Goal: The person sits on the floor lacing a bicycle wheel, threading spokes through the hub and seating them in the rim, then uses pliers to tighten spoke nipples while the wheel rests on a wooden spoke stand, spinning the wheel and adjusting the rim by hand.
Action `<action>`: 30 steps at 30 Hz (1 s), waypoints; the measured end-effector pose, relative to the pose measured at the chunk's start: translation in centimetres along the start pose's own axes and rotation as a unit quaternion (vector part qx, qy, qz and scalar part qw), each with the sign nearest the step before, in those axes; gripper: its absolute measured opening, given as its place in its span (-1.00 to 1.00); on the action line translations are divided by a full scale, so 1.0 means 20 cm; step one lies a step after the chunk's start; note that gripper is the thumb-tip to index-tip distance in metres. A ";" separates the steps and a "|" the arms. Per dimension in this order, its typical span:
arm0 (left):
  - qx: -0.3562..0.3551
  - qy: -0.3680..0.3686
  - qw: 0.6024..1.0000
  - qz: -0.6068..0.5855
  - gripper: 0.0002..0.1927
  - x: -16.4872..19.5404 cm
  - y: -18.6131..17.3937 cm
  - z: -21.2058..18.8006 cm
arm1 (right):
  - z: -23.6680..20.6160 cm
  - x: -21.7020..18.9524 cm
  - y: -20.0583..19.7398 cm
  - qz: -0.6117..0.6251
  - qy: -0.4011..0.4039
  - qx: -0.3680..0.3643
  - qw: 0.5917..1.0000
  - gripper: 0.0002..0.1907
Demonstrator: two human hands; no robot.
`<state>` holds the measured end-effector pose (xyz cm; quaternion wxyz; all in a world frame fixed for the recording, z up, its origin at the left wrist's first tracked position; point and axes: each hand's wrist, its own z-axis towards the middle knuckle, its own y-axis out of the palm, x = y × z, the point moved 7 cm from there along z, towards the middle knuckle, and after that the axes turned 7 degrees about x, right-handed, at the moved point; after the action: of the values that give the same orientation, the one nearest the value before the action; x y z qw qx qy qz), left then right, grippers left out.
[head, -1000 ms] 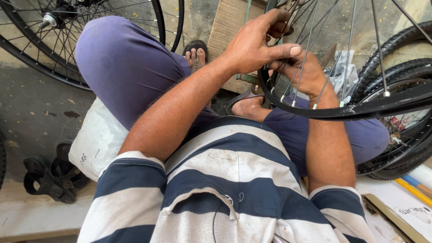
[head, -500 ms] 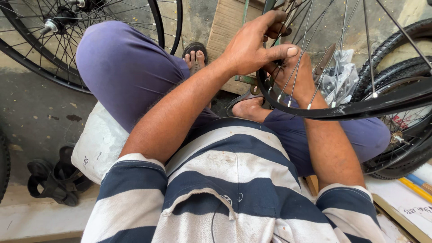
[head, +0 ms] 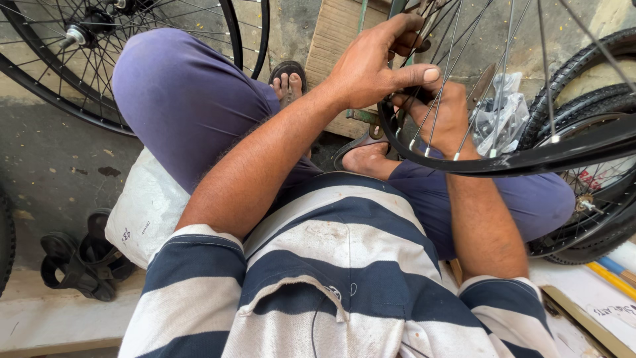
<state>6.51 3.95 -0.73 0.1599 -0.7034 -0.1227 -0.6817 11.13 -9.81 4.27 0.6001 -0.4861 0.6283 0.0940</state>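
Left hand (head: 371,66) curled over the spokes (head: 440,99) of the wheel, thumb stretched flat to the right, fingers bent round near the top of the frame; what lies inside the curl is hidden, so whether anything beyond spokes is pinched cannot be told. Right hand (head: 447,116) sits just below and behind it, inside the wheel, fingers folded among the spokes close above the rim (head: 530,159); its grip is likewise masked by the left thumb and the wires. The two hands touch at the thumb. The rim is a black hoop tilted across the lap, its near arc running from the left hand down and right toward the frame's right edge. Compared with a second ago, both hands hold the same posture on the same patch of spokes; the rim's near arc has risen slightly at the right, and the view has shifted a little. Outward: purple trousers (head: 179,93), a sandalled foot (head: 288,79), a clear bag (head: 503,109) behind the spokes, a second wheel (head: 99,40) at upper left, tyres (head: 589,73) at right, a white sack (head: 146,205) and black sandals (head: 79,258) on the floor at left
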 end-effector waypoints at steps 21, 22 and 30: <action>0.010 0.004 1.000 -0.020 -0.11 0.08 -0.02 -0.01 | 0.00 0.25 0.00 0.109 0.041 -0.074 0.990 -0.80; 0.010 0.001 1.000 -0.018 -0.12 0.08 -0.01 -0.01 | 0.00 0.27 0.01 0.141 0.068 -0.099 0.983 -0.82; 0.010 0.017 1.000 -0.010 -0.11 0.05 -0.01 0.00 | 0.05 0.12 0.06 0.009 -0.007 -0.074 0.997 -0.91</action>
<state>6.40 4.05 0.20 0.1624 -0.6885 -0.1340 -0.6940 11.42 -9.62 1.47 0.5661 -0.5228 0.6198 0.1486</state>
